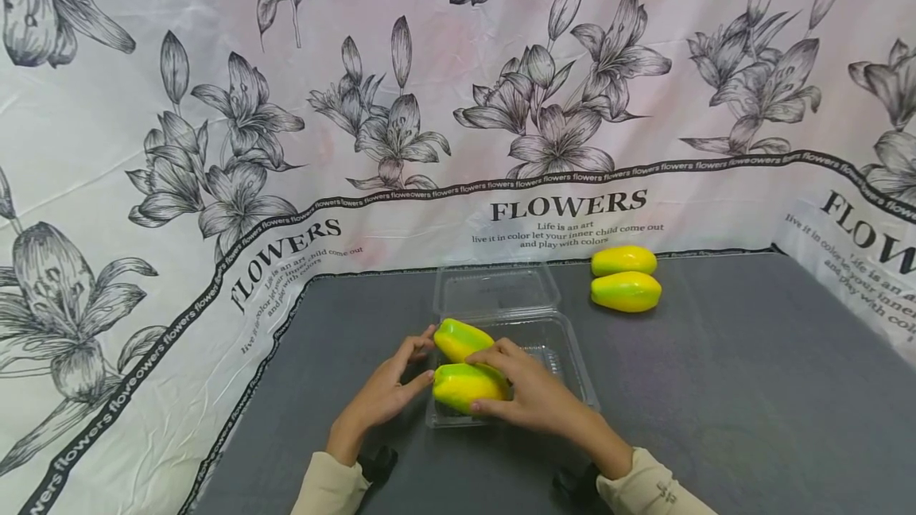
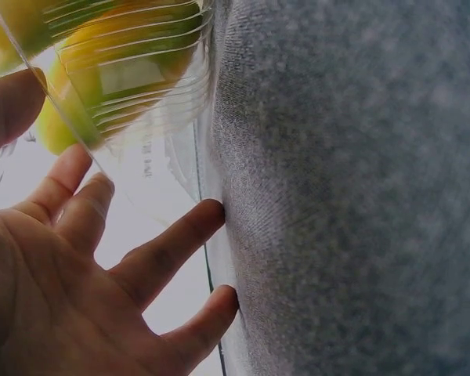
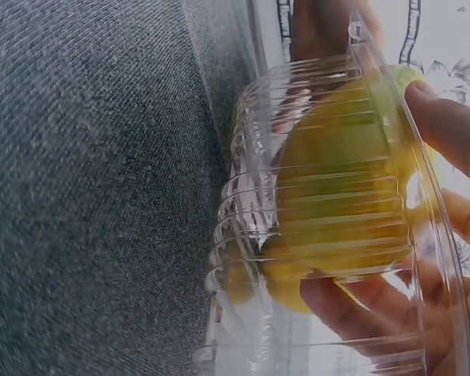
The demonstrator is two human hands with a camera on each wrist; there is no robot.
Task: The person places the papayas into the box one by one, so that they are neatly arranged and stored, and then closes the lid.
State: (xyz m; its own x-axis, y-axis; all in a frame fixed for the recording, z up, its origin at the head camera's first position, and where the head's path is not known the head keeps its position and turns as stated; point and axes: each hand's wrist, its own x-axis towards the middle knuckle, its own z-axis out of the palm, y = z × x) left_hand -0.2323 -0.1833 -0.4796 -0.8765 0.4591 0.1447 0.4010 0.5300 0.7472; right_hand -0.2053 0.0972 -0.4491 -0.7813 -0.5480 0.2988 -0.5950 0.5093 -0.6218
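Two yellow-green papayas lie side by side in the left part of a clear plastic clamshell box point(image 1: 583, 380): a far papaya point(image 1: 461, 338) and a near papaya point(image 1: 461, 389). My right hand point(image 1: 533, 392) grips the near papaya from the right, thumb on its near side and fingers over the far side. In the right wrist view, those fingers reach down inside the ribbed wall around the papaya point(image 3: 337, 180). At the box's left edge, my left hand point(image 1: 386, 388) has its fingers spread, with fingertips right at the rim; in the left wrist view, the two lowest fingers point(image 2: 168, 254) are straight.
Two more papayas, a rear one point(image 1: 622, 261) and a front one point(image 1: 626, 292), lie on the grey cloth-covered table point(image 1: 716, 380) at the back right. The box's lid point(image 1: 497, 291) is folded back behind it. A flower-printed curtain point(image 1: 401, 237) borders the table at back and sides.
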